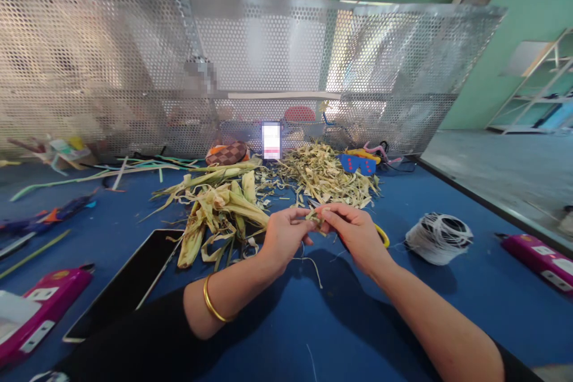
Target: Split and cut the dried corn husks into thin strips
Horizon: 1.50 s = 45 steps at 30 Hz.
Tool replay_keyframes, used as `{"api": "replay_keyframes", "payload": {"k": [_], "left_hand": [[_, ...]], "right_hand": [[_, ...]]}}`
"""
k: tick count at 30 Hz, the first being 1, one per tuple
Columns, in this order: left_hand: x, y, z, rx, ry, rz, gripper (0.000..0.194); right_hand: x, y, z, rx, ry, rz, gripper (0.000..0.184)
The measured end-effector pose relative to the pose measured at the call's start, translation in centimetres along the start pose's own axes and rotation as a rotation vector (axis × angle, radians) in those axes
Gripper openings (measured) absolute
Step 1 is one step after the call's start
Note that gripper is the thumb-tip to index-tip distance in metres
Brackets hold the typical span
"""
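Both hands meet over the middle of the blue table, pinching a small piece of dried corn husk (317,219) between their fingertips. My left hand (286,236) grips it from the left, thumb and fingers pressed together. From the other side my right hand (351,230) holds the same piece. A thin white string (319,274) trails on the table below the fingers. Just beyond my left hand lies a heap of long dried corn husks (224,206). Farther back is a pile of shredded husk bits (331,173). A yellow handle loop (382,236) shows partly behind my right hand.
A spool of white string (439,239) stands at right, near a magenta power strip (537,259). At left lie a dark flat tablet-like device (129,280) and another magenta power strip (49,307). A lit phone (271,140) leans near the perforated metal screen (277,48).
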<state>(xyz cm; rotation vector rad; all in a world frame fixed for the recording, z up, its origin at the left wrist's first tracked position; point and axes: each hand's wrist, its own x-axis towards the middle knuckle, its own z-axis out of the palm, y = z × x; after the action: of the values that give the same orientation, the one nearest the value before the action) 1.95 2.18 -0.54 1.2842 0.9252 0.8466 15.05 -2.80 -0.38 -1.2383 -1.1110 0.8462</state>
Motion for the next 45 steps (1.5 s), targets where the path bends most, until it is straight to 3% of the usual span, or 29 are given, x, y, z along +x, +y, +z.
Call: {"api": "replay_keyframes", "payload": {"k": [5, 11, 15, 22, 32, 37, 45], "left_hand": [[0.2, 0.0, -0.3, -0.052, -0.031, -0.045, 0.019], [-0.1, -0.2, 0.1, -0.028, -0.021, -0.022, 0.021], [-0.1, -0.3, 0.1, -0.002, 0.0, 0.033, 0.022], [0.1, -0.6, 0.1, 0.049, -0.007, 0.066, 0.019], [0.5, -1.2, -0.2, 0.126, -0.002, 0.094, 0.018], [0.4, -1.4, -0.2, 0.189, -0.009, 0.125, 0.017], [-0.1, -0.7, -0.2, 0.346, 0.002, 0.172, 0.013]], "right_hand": [[0.2, -0.1, -0.4, -0.028, -0.101, -0.044, 0.014], [0.1, 0.3, 0.0, 0.044, 0.042, -0.004, 0.017], [-0.1, 0.0, 0.3, 0.053, 0.04, -0.026, 0.019], [-0.2, 0.0, 0.5, -0.001, 0.096, 0.053, 0.02], [-0.3, 0.3, 0.2, -0.127, 0.071, 0.087, 0.013], [0.1, 0.7, -0.1, -0.073, 0.004, 0.171, 0.012], [0.2, 0.5, 0.0, -0.003, 0.023, 0.221, 0.016]]}}
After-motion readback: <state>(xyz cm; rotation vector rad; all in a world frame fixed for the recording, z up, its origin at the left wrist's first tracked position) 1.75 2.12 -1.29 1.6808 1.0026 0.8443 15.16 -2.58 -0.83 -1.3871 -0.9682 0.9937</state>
